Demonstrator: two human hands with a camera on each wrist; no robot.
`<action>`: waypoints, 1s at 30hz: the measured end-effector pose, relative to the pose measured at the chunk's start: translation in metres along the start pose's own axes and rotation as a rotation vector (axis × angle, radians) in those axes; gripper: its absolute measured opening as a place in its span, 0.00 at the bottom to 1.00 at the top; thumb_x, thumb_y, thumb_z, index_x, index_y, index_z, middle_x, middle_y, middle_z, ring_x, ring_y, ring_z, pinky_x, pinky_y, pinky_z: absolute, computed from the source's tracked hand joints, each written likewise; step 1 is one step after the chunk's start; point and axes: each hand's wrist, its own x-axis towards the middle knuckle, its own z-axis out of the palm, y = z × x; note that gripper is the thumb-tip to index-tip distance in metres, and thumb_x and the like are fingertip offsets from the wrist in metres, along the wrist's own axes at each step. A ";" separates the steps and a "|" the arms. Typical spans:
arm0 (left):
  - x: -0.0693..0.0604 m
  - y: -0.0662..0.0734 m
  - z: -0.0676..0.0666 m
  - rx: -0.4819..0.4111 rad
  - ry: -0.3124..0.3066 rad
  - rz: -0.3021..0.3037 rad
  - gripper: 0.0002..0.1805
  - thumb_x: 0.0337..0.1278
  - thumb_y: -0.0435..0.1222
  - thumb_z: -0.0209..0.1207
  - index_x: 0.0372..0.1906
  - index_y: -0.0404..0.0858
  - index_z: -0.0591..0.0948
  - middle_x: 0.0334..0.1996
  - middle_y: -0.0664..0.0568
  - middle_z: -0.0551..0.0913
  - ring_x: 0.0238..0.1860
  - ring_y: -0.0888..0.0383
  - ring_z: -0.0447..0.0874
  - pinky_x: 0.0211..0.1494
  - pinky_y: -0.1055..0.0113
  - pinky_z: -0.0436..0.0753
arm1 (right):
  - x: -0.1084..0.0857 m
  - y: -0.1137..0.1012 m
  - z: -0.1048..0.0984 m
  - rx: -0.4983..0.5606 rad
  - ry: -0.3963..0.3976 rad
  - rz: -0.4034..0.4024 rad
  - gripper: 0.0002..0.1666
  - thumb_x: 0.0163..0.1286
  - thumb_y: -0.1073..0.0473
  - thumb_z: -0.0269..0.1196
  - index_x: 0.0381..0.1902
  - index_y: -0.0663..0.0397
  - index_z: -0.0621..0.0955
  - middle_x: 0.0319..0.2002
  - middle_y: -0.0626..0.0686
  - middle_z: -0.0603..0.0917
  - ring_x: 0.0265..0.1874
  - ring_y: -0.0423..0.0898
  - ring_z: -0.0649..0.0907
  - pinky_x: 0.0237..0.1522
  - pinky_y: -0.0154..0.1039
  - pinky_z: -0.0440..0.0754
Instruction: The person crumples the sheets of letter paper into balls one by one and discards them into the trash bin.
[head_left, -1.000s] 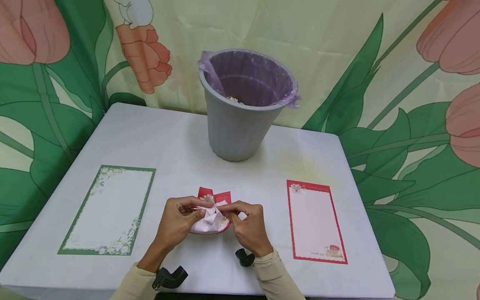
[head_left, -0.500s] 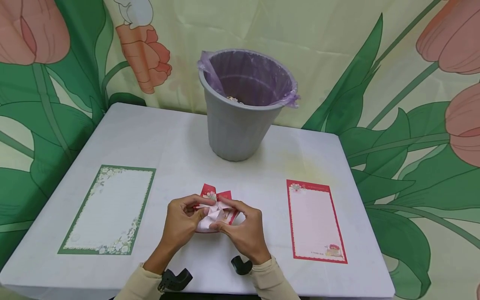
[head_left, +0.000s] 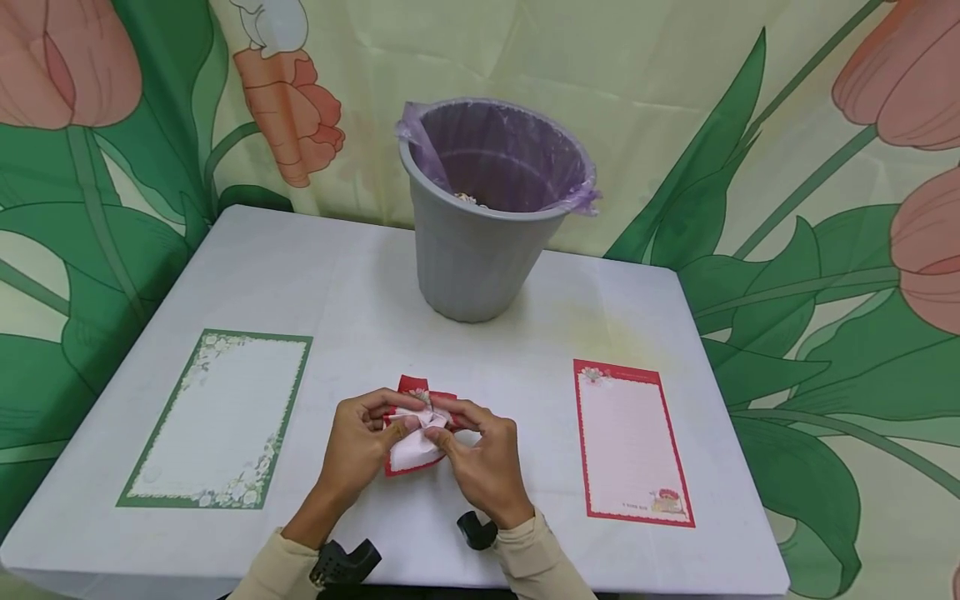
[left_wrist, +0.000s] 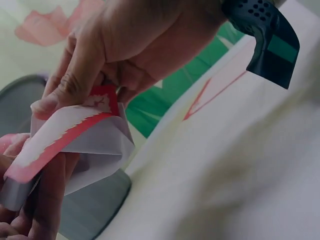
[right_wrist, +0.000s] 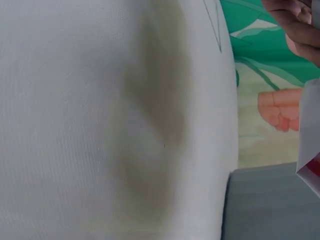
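Pinching a folded red-edged paper (head_left: 412, 452) from either side, the left hand (head_left: 356, 446) and right hand (head_left: 487, 465) sit close; a grey bin (head_left: 476, 267) stands beyond them.

Staged tabletop set: white-covered table (head_left: 360, 292), tulip-print backdrop (head_left: 660, 100) behind; room type unclear.

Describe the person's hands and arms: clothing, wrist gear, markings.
Left hand and right hand: bare, no gloves. Left sleeve and right sleeve: plain beige, ending at the wrists. Left wrist device and right wrist device: black, curved, chunky; the left wrist view shows the right one perforated near one end. No cables visible.
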 end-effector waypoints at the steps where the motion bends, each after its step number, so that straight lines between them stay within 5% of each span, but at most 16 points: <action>1: 0.000 0.000 0.000 -0.008 -0.004 -0.001 0.10 0.61 0.29 0.73 0.47 0.41 0.91 0.48 0.49 0.93 0.47 0.61 0.91 0.42 0.74 0.85 | 0.000 0.001 0.000 0.020 0.004 -0.001 0.23 0.65 0.54 0.77 0.58 0.46 0.89 0.49 0.47 0.94 0.47 0.40 0.93 0.55 0.41 0.87; 6: 0.001 -0.002 0.003 -0.023 -0.027 0.043 0.13 0.61 0.31 0.74 0.50 0.42 0.90 0.49 0.49 0.93 0.46 0.60 0.90 0.38 0.74 0.83 | 0.004 0.006 0.001 0.115 0.032 0.019 0.20 0.67 0.58 0.75 0.56 0.52 0.89 0.51 0.51 0.93 0.49 0.45 0.93 0.51 0.38 0.90; 13: -0.003 -0.001 0.006 -0.026 -0.030 0.101 0.24 0.54 0.33 0.79 0.57 0.42 0.88 0.56 0.48 0.89 0.46 0.57 0.91 0.48 0.70 0.91 | 0.005 0.011 -0.002 0.129 0.121 0.086 0.11 0.68 0.61 0.75 0.47 0.52 0.92 0.44 0.52 0.94 0.40 0.43 0.93 0.38 0.32 0.89; 17: -0.006 -0.001 0.005 0.090 0.000 0.178 0.31 0.47 0.38 0.83 0.60 0.48 0.88 0.63 0.53 0.84 0.51 0.57 0.88 0.48 0.70 0.90 | 0.005 0.011 -0.006 0.152 0.154 0.117 0.08 0.67 0.62 0.76 0.44 0.51 0.93 0.41 0.52 0.95 0.37 0.44 0.93 0.35 0.30 0.86; 21: -0.007 0.000 0.005 0.245 0.023 0.279 0.37 0.42 0.42 0.85 0.64 0.53 0.87 0.70 0.57 0.81 0.62 0.57 0.84 0.48 0.69 0.89 | 0.005 0.012 -0.008 0.151 0.146 0.137 0.08 0.68 0.60 0.75 0.44 0.50 0.93 0.42 0.51 0.95 0.40 0.45 0.93 0.40 0.34 0.90; 25: -0.007 -0.001 0.006 0.392 0.049 0.355 0.42 0.36 0.44 0.86 0.66 0.53 0.86 0.70 0.55 0.82 0.61 0.58 0.82 0.46 0.68 0.88 | 0.004 0.011 -0.011 0.148 0.129 0.153 0.08 0.68 0.59 0.75 0.45 0.49 0.93 0.43 0.50 0.95 0.43 0.45 0.93 0.46 0.36 0.91; 30: -0.008 -0.002 0.007 0.441 0.049 0.417 0.44 0.34 0.42 0.86 0.67 0.48 0.85 0.69 0.52 0.83 0.60 0.57 0.79 0.48 0.70 0.86 | 0.004 0.011 -0.015 0.162 0.095 0.116 0.11 0.68 0.59 0.75 0.47 0.51 0.93 0.44 0.51 0.94 0.47 0.46 0.93 0.49 0.38 0.91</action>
